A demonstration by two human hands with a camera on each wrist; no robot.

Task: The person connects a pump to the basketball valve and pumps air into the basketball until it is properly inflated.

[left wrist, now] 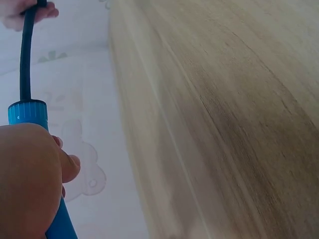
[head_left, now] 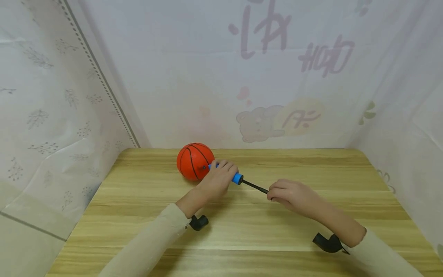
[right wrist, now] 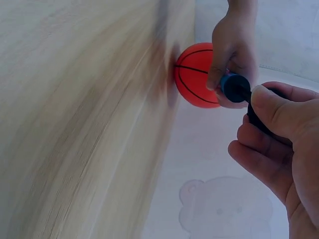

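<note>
An orange-red ball with black basketball lines [head_left: 194, 161] rests on the table near its back edge. My left hand [head_left: 219, 177] grips the blue barrel of a hand pump [head_left: 237, 178], whose far end points at the ball; whether its tip sits in the ball cannot be made out. A black rod [head_left: 254, 186] stretches out of the barrel toward my right hand [head_left: 294, 197]. In the right wrist view the thumb and fingers of the right hand [right wrist: 294, 134] hold the pump's black handle [right wrist: 259, 118]. The left hand hides part of the barrel.
The wood-grain table [head_left: 242, 231] fills the lower view. Pale printed cloth [head_left: 194, 77] hangs behind it and at both sides. A black wrist mount [head_left: 199, 222] sits under the left forearm, and another black mount [head_left: 327, 243] under the right.
</note>
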